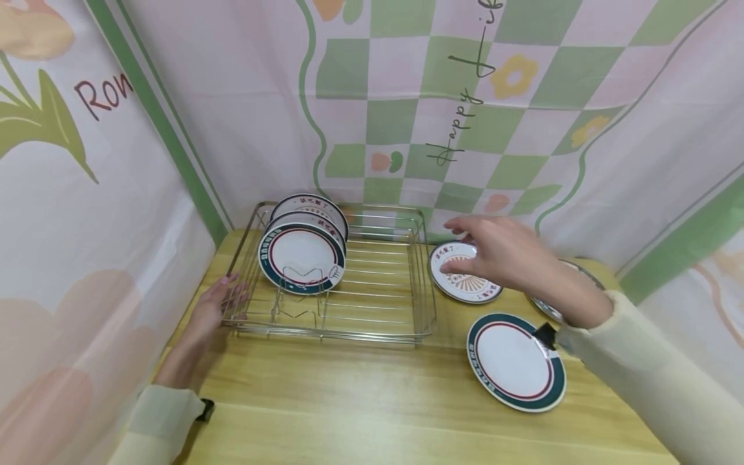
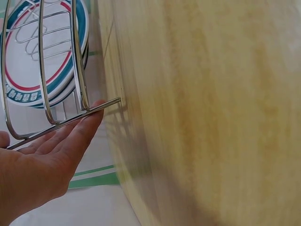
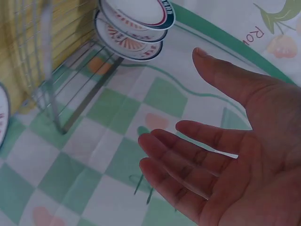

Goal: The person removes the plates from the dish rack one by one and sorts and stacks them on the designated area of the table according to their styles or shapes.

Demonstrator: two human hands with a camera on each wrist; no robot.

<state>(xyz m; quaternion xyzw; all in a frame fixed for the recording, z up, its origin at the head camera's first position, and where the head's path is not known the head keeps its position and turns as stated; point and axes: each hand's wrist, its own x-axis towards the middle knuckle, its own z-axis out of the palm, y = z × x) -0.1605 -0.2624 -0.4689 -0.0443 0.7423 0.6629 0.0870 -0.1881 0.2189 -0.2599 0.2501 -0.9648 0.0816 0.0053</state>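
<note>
My left hand [image 1: 212, 310] holds the left front corner of a metal wire dish rack [image 1: 372, 334]. Its fingers [image 2: 77, 136] lie along the rack's side wire in the left wrist view. Several plates stand tilted at the rack's left, the front one a white plate with a green rim [image 1: 302, 252]. My right hand [image 1: 502, 252], empty, hovers over a small plate with an orange sunburst [image 1: 465, 278] on the table; thumb and fingers are spread apart. In the right wrist view the palm [image 3: 263, 179] shows with nothing in it.
A green-rimmed plate [image 1: 514, 368] lies right of the rack on the wooden table [image 1: 349, 400]. Another plate [image 1: 546, 309] sits partly hidden beneath my right forearm. A patterned cloth [image 1: 401, 116] hangs behind and at both sides.
</note>
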